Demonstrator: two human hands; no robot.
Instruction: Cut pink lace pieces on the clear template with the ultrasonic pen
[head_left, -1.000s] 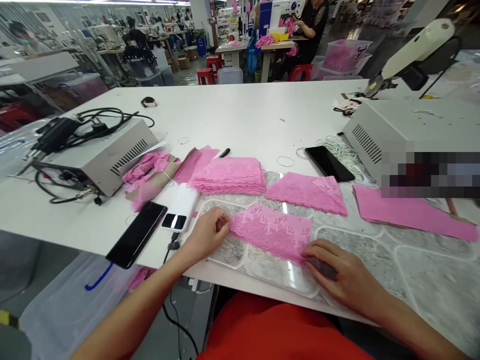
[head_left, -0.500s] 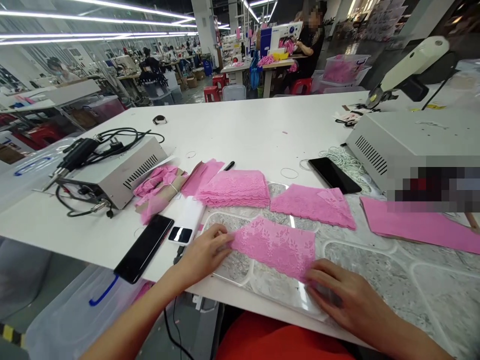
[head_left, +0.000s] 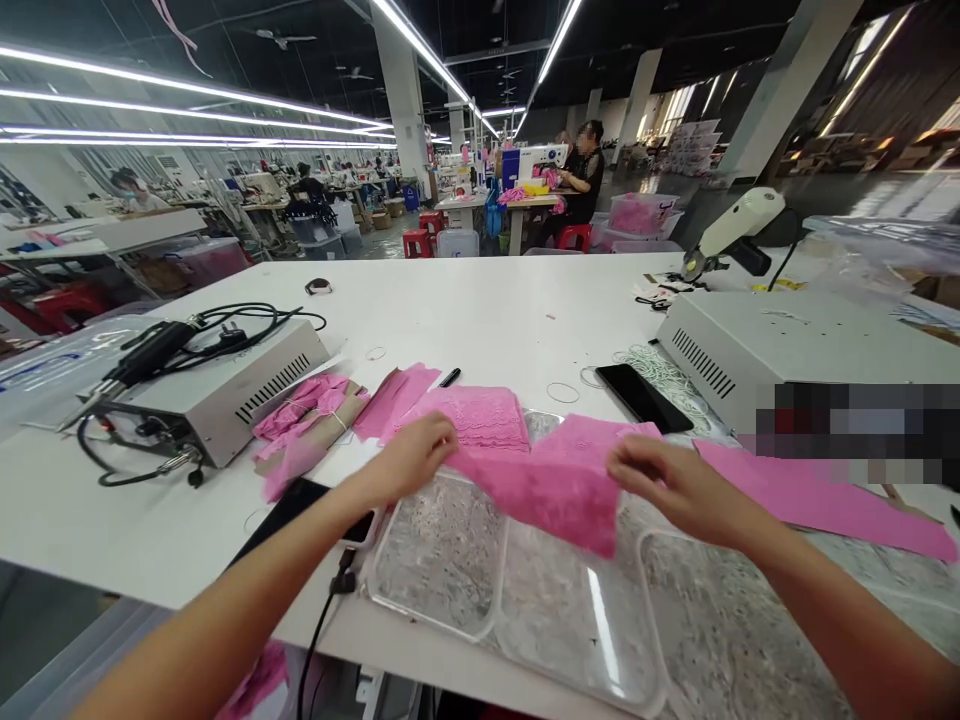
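A piece of pink lace fabric (head_left: 551, 500) hangs stretched between my two hands, lifted above the table mat. My left hand (head_left: 416, 455) pinches its upper left corner. My right hand (head_left: 660, 480) grips the upper right corner with fingers curled. Just behind the piece lies a stack of pink lace pieces (head_left: 484, 415), partly covered by my left hand. More pink lace (head_left: 581, 437) lies to the right of that stack, its front part hidden by the held piece. Under my hands spreads a clear-covered, grey marbled mat (head_left: 442, 560).
A grey box with a cabled handpiece (head_left: 217, 400) stands at left, beside bundled pink fabric (head_left: 307, 420). A black phone (head_left: 645, 395) lies by tangled pale cord. Flat pink sheets (head_left: 817, 500) lie at right, before a larger grey box (head_left: 810, 340). My left forearm partly covers another phone (head_left: 289, 515).
Both hands have raised the pink lace piece off the mat and moved it away from me, towards the stacks. The camera view has tilted upward.
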